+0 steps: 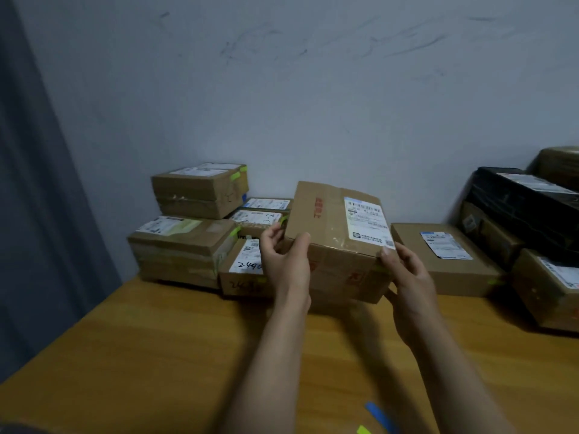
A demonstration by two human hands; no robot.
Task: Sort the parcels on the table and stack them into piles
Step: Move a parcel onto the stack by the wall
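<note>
Over the middle of the table, clamped on a brown parcel from both sides: left hand gripping the near-left corner with thumb on top, right hand pinching the near-right corner just below the white label. Held tilted, label face up and toward the camera. Lower edge close to the wood, contact or clearance impossible to tell.

Probably checking the label before choosing a pile. To do it well: grip at opposite corners, bring level before setting down, match footprint to the pile beneath, square the edges, no overhang.

Just left, very close, a small box with handwritten digits. Further left, a two-high stack against the wall, with flat parcels behind. Just right, a low flat parcel, top bare apart from its own label, likely an easy landing spot. Far right, a black-wrapped parcel lying across brown boxes.

Tight on both flanks, so better to lift up and over than to slide sideways. Open wood on the near side for drawing back. Toward the front edge only a blue strip and a yellow-green scrap.
</note>
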